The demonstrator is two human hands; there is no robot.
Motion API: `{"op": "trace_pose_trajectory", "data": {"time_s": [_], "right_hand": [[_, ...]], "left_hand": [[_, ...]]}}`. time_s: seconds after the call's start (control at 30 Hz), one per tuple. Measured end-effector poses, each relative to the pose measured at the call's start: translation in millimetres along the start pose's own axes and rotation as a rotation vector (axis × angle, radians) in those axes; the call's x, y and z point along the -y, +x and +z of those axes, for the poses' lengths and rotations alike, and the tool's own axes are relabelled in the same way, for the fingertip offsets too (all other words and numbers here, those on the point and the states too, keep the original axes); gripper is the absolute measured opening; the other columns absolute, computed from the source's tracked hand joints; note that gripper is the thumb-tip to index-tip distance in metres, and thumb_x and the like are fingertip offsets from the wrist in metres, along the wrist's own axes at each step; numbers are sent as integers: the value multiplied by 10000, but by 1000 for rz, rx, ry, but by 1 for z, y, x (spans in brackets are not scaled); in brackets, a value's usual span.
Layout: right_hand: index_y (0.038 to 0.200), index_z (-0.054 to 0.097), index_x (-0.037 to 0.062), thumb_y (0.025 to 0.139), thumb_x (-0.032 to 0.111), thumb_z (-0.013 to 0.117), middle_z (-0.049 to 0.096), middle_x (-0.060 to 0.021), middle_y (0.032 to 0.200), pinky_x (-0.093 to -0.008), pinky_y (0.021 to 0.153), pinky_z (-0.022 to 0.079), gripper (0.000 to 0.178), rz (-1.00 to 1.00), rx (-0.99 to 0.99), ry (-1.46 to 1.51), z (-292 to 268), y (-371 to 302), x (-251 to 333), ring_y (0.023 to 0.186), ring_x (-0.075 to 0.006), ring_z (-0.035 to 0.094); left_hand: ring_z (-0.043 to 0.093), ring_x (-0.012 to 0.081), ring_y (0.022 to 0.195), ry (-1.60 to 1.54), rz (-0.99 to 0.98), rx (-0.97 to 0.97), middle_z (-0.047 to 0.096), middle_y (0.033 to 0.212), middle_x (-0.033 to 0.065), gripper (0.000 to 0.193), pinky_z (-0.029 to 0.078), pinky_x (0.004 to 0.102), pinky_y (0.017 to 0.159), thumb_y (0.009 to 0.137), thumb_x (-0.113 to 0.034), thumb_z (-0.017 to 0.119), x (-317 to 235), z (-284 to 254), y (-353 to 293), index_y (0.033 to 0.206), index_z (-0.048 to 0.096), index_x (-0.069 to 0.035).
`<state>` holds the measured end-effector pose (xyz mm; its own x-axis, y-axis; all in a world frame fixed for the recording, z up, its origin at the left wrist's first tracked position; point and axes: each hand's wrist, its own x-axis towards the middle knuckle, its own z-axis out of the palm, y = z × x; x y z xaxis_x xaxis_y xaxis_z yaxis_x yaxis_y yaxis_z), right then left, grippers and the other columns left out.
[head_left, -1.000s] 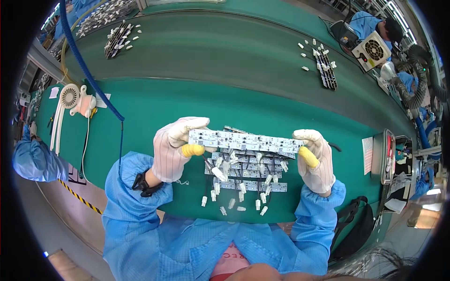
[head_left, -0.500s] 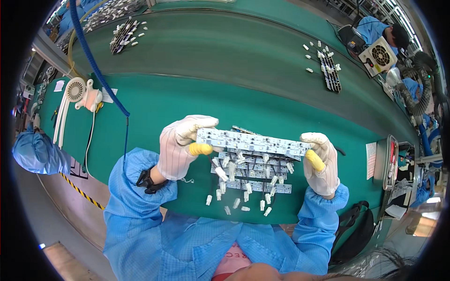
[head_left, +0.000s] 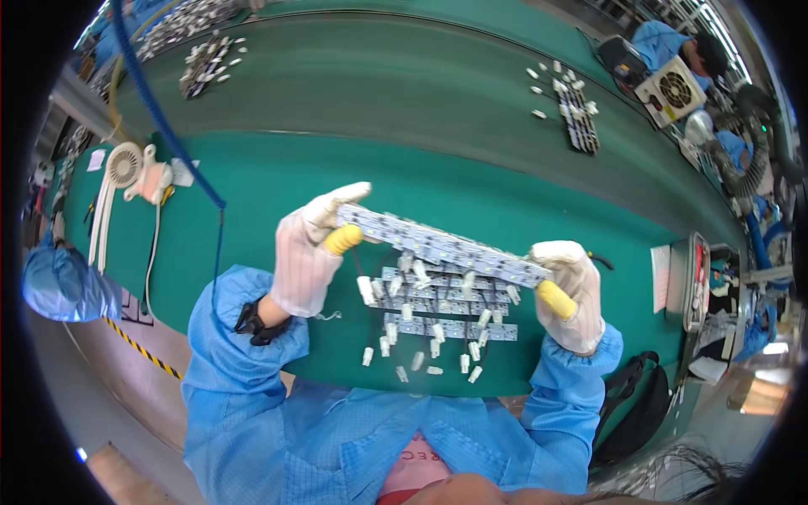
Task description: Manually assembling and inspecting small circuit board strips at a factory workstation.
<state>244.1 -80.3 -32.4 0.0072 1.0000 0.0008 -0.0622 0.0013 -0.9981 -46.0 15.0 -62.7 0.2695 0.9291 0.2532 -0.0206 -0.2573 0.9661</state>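
Both my hands wear white striped gloves with yellow covers on the thumbs. Between them I hold a long white LED circuit strip (head_left: 442,244), raised above the bench and slanting down to the right. My left hand (head_left: 316,244) pinches its left end, thumb at the front edge. At the other end, my right hand (head_left: 568,290) grips it the same way. Whether it is one strip or a few stacked is hard to tell. Below lie several more LED strips (head_left: 450,328) with dark wires and white plug connectors (head_left: 417,360), partly hidden by the held one.
The strips lie on a green mat (head_left: 252,181). Beyond it, a dark conveyor belt (head_left: 379,93) carries strip bundles (head_left: 581,122) at right and left. A small fan (head_left: 126,166) stands left, near a hanging blue coiled cable (head_left: 160,118). A metal tray (head_left: 692,282) and black bag (head_left: 631,412) are right.
The held strip's left end has risen while its right end dropped slightly, so it slants more. Both hands have shifted a little left in view.
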Motion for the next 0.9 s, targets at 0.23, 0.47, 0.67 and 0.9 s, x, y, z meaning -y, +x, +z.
{"op": "trace_pose_trajectory", "data": {"time_s": [0.23,0.47,0.67,0.9], "right_hand": [[1146,507,-22,831,270,669,648,-114,865,-171,451,316,460,-32,130,48,6,0,10,446,-31,435],[1166,493,-17,833,238,660,643,-141,953,-174,457,324,451,-45,172,105,-1,-1,8,462,-32,439],[1133,518,-15,813,282,686,617,-86,890,-179,477,330,468,37,113,-40,-7,1,12,493,-37,449],[1063,555,-23,891,236,548,545,-6,784,-184,584,365,311,39,-47,-218,3,16,13,608,-54,470]], "left_hand": [[577,94,829,67,-128,15,631,922,72,404,443,219,751,891,-184,599,3,1,6,1220,521,36],[585,126,874,90,-71,-11,608,1039,123,574,460,255,775,862,-395,611,7,2,5,1219,518,44],[622,137,794,-7,6,-11,634,981,125,515,475,246,758,858,-294,641,1,-1,-1,1197,508,70],[623,183,716,-212,188,126,656,744,91,530,463,389,856,809,-360,679,5,1,-7,1140,536,28]]}}
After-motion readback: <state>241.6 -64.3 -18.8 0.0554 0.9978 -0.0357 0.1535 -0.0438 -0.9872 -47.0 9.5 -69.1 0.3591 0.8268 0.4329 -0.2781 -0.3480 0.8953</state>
